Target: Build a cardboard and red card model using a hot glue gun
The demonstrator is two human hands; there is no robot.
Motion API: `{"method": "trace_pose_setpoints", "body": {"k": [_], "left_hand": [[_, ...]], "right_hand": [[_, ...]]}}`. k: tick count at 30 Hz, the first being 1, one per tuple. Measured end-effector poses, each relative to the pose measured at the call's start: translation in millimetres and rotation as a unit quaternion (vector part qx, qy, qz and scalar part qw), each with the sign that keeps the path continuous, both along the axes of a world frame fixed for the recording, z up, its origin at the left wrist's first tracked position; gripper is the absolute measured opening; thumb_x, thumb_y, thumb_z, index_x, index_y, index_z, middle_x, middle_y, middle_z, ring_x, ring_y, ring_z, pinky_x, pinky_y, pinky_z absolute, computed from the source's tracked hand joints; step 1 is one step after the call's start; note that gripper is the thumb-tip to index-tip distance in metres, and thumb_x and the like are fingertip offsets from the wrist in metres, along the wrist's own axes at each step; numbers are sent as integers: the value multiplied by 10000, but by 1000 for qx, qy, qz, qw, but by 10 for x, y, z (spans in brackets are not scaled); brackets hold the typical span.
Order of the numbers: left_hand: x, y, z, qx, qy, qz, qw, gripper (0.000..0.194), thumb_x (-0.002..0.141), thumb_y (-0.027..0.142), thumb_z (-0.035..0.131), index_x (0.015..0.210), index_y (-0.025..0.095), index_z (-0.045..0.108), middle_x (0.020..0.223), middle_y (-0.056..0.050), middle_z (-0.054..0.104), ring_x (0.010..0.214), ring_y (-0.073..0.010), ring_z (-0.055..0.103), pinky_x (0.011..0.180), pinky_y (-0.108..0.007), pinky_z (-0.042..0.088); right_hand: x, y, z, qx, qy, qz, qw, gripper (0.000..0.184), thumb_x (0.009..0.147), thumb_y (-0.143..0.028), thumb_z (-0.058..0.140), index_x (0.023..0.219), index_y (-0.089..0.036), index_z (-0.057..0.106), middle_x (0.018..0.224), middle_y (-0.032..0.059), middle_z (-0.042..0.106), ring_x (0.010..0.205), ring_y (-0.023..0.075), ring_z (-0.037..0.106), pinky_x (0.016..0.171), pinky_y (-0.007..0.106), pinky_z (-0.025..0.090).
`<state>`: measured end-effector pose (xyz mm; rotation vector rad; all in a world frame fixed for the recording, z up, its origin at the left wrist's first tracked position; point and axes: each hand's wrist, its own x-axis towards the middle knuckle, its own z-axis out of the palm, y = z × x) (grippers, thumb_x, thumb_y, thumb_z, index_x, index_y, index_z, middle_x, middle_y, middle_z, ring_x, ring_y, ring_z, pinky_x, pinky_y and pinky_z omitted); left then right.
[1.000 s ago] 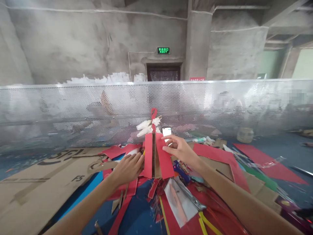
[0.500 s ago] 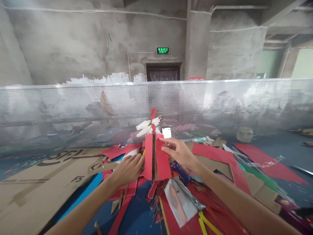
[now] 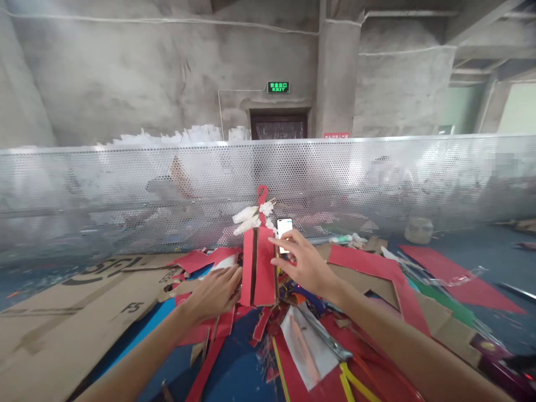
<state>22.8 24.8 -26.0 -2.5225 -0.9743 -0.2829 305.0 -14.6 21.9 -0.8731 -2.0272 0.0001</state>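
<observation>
A red cardboard box [image 3: 263,271] stands upright between my hands, with a dark brown gap running down its front. My left hand [image 3: 215,287] is closed at its left edge, the fingertips partly hidden. With thumb and forefinger spread, my right hand [image 3: 307,265] touches the upper right edge of the box. Above the box rises a red strip with a looped top [image 3: 262,195], and white pieces [image 3: 246,220] like flower petals sit beside it. A phone [image 3: 285,229] with a lit screen stands just behind my right hand.
Flat cardboard [image 3: 84,324] covers the left side. Scissors with yellow handles [image 3: 355,382] lie near a white sheet [image 3: 307,346]. A blue tool [image 3: 312,298] and red paper scraps crowd the table. A perforated metal screen [image 3: 125,195] borders the back; a jar [image 3: 419,230] stands right.
The box has turned, and its brown gap has shifted left. Its right panel, flared outward at first, now sits closer in. My right hand has followed slightly leftward; the left hand stays at the edge.
</observation>
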Motion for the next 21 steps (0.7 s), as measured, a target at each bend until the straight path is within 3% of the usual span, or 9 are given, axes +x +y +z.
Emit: {"method": "trace_pose_setpoints", "body": {"k": [3, 6, 9, 11, 14, 17, 21], "left_hand": [[-19, 1, 22, -15, -10, -10, 1000, 281, 907, 202, 454, 1177, 209, 532, 1083, -82, 655, 977, -251, 675, 890, -379, 512], [-25, -8, 43, -34, -23, -16, 999, 266, 926, 230, 438, 1175, 218, 533, 1107, -82, 668, 985, -251, 686, 889, -379, 520], [-38, -1, 44, -45, -39, -28, 998, 301, 930, 241, 430, 1214, 203, 521, 1155, -108, 673, 1011, -268, 689, 878, -394, 530], [-52, 11, 39, -42, -47, -37, 997, 362, 912, 236, 442, 1267, 194, 499, 1191, -125, 674, 1022, -280, 688, 859, -399, 537], [-65, 20, 41, -30, -59, -42, 997, 471, 893, 237, 457, 1360, 189, 439, 1235, -136, 672, 1038, -288, 686, 847, -402, 544], [-61, 9, 61, -28, -67, -42, 996, 500, 906, 249, 445, 1400, 185, 403, 1255, -142, 671, 1044, -289, 690, 849, -410, 550], [-45, -10, 78, -41, -63, -23, 997, 465, 914, 249, 447, 1373, 178, 424, 1258, -152, 677, 1045, -297, 700, 862, -426, 553]], "right_hand": [[-12, -60, 13, 60, -50, -6, 997, 511, 978, -388, 626, 1466, -293, 508, 1417, 122, 525, 1337, 302, 485, 1089, 538, 468], [-44, -137, 21, 82, -121, 9, 989, 715, 957, -498, 632, 1568, -255, 352, 1571, 149, 413, 1457, 318, 365, 1169, 557, 383], [-106, -222, 19, 131, -201, 47, 970, 852, 931, -614, 610, 1588, -167, 303, 1618, 184, 357, 1515, 312, 279, 1231, 553, 276], [-151, -265, 7, 171, -239, 60, 954, 819, 954, -609, 577, 1572, -133, 327, 1617, 187, 369, 1530, 297, 259, 1257, 561, 205], [-199, -284, -28, 215, -266, 57, 938, 623, 1028, -466, 524, 1537, -136, 385, 1590, 150, 435, 1521, 258, 300, 1273, 556, 165], [-206, -249, -73, 243, -279, 53, 928, 467, 1058, -330, 482, 1491, -160, 450, 1547, 105, 506, 1496, 223, 360, 1278, 537, 175], [-177, -184, -117, 268, -272, 70, 922, 416, 1059, -306, 487, 1446, -154, 502, 1483, 103, 579, 1434, 213, 463, 1261, 528, 242]]}}
